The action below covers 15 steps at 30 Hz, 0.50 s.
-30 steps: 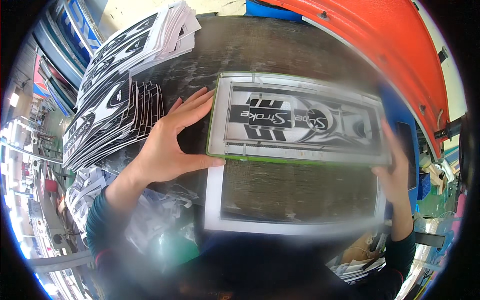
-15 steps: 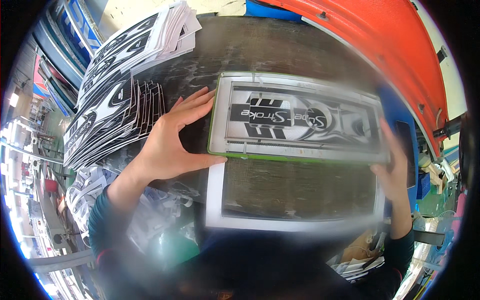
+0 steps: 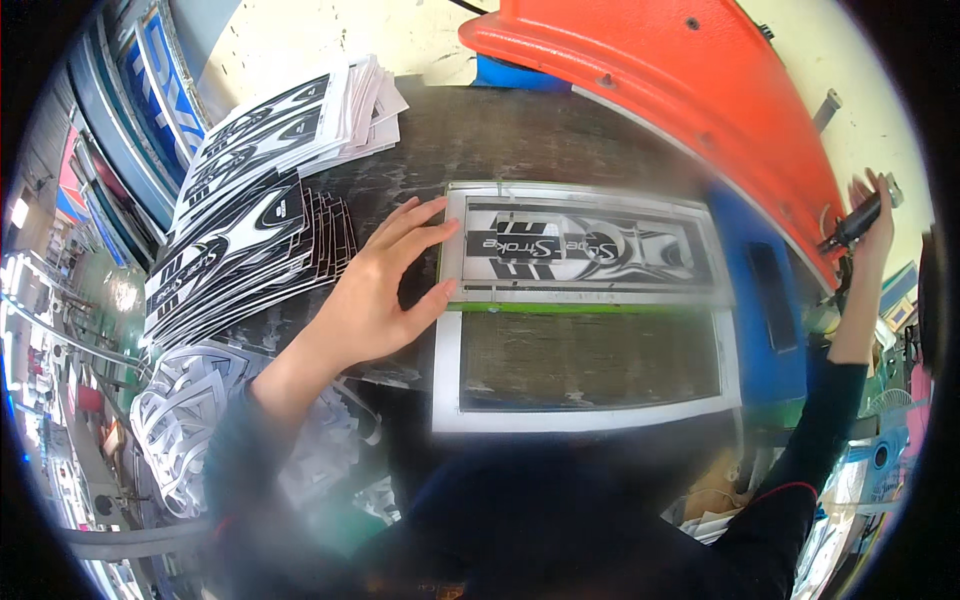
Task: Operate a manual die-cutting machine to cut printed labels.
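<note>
Left grip (image 3: 378,298) sat spread apart, touching the green-edged panel (image 3: 590,246) to its right; right arm (image 3: 818,430) stretched far out, right grip (image 3: 876,228) at a black handle (image 3: 853,226), whether clamped I couldn't tell!

Up top, a pale yellow wall (image 3: 300,40) ran across the scene, flecked with dark marks! Below it spread the dark worktable (image 3: 480,130), its surface scuffed and streaked. Over on the left, framed panels (image 3: 165,90) stood close together, one of them blue and white, and past them came a greenish floor (image 3: 98,250). Bright lights (image 3: 20,212) blazed along the far-left rim, lamps or windows perhaps, too warped to say.
</note>
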{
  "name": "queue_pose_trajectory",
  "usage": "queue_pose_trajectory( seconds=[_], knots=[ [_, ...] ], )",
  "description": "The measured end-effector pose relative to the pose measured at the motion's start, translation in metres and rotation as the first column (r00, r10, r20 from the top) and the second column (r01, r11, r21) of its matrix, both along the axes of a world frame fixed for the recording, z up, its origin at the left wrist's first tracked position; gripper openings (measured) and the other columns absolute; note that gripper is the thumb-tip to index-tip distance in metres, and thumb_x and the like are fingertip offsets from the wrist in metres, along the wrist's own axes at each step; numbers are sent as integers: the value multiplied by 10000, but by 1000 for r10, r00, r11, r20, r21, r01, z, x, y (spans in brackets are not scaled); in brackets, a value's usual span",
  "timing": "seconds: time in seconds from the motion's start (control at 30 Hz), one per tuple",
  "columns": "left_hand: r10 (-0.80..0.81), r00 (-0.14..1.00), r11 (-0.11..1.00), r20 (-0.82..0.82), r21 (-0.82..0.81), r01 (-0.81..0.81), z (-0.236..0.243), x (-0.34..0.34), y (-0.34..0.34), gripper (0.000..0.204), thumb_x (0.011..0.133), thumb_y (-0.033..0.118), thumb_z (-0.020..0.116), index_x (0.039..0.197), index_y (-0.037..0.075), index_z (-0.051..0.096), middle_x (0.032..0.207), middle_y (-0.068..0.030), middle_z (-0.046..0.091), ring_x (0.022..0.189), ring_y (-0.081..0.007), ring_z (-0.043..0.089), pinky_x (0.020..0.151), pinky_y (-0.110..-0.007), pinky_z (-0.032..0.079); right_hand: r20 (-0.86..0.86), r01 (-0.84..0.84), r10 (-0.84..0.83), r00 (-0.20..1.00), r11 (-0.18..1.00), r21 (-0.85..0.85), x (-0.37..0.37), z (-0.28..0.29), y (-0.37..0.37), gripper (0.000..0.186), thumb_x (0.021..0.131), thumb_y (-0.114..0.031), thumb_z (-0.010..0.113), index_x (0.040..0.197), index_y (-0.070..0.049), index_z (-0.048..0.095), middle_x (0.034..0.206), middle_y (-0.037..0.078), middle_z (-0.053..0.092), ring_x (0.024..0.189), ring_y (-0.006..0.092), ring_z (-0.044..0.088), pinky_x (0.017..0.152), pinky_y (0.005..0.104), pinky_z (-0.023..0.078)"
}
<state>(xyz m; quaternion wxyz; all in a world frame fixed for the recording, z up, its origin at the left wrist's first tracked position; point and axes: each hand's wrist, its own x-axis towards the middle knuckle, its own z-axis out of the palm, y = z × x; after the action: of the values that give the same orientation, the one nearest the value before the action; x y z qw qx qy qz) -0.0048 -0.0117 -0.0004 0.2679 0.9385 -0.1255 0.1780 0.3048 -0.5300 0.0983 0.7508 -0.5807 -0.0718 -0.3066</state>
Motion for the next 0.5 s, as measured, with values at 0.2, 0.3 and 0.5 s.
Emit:
queue_pose_trajectory(
  seconds=[0.2, 0.3, 0.5],
  knots=[
    [30, 995, 962, 93, 268, -54, 3, 0, 1, 448, 800, 166, 603, 1220, 24, 540, 1361, -207, 455, 1324, -418, 347, 1076, -484, 302, -65, 77, -76, 995, 997, 18, -30, 5, 24, 246, 832, -261, 709, 748, -98, 544, 608, 4, 511, 529, 89, 476, 508, 218, 399],
    [47, 995, 955, 91, 286, -72, 1, -4, 1, 426, 822, 166, 569, 1221, 25, 518, 1401, -212, 408, 1337, -427, 318, 1085, -494, 275, -79, 137, -134, 988, 990, 30, -49, 3, 48, 231, 831, -250, 707, 753, -90, 560, 621, 2, 527, 526, 88, 484, 514, 222, 410],
    [-39, 945, 999, 324, 17, 36, 15, -7, 1, 441, 852, 140, 534, 1256, -8, 432, 1452, -229, 325, 1364, -396, 282, 1115, -444, 210, -32, 75, -75, 997, 997, 17, -111, -1, 72, 195, 835, -209, 698, 814, -60, 573, 637, 6, 520, 547, 98, 487, 527, 233, 408]
  ],
)
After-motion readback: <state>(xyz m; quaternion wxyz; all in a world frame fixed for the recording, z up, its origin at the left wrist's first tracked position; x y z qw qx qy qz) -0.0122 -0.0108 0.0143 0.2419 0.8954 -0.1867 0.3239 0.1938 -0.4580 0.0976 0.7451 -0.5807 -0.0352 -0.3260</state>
